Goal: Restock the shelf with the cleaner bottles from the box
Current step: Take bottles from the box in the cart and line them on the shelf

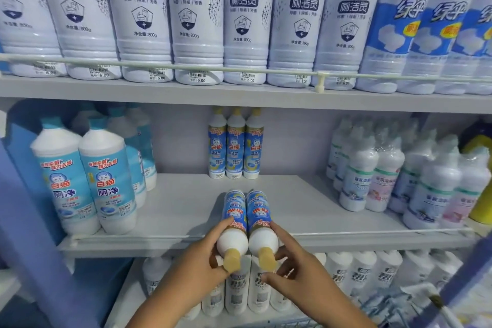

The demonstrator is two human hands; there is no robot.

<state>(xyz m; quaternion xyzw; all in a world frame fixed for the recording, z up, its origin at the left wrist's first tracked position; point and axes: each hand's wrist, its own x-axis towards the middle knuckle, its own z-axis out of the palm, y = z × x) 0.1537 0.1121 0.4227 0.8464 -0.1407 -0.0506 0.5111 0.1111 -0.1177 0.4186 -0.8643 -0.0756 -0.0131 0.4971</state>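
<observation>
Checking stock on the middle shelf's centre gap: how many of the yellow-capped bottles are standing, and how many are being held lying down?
Standing at the back: 3
Held lying, left hand: 1
Held lying, right hand: 1
Total: 5

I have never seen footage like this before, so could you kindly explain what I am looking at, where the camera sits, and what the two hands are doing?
There is no machine here: a person wears one wide-angle camera on the head, looking forward and down at a shop shelf.

The left hand has a grip on one small bottle, and the right hand on a second bottle. Both bottles are tipped, yellow caps toward the camera and bases toward the middle shelf.

At the back of that shelf stand three matching bottles, upright in a row. Larger blue-labelled cleaner bottles stand to the left and white bottles to the right. The upper shelf holds a row of big white bottles.
</observation>
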